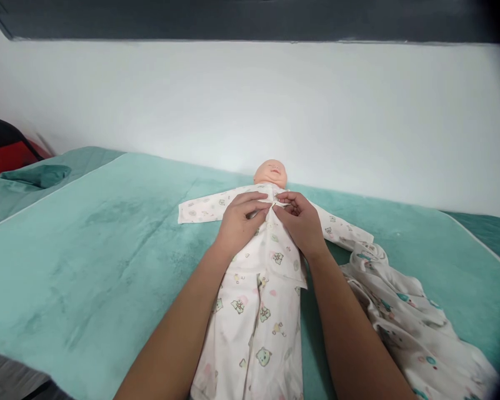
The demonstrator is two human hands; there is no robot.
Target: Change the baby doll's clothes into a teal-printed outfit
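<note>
A baby doll (270,171) lies on its back on a teal blanket (108,244), head toward the wall. It wears a white printed romper (258,300) with small animal pictures, sleeves spread out to both sides. My left hand (239,221) rests on the doll's chest, its fingers pinching the left front edge of the romper near the collar. My right hand (300,220) pinches the opposite edge at the same spot. The fingertips of both hands meet at the top fastening.
A second crumpled printed garment (404,316) lies on the blanket right of the doll. A folded dark green cloth (35,176) sits at the far left, next to something red and black (4,150). A white wall (250,105) stands close behind.
</note>
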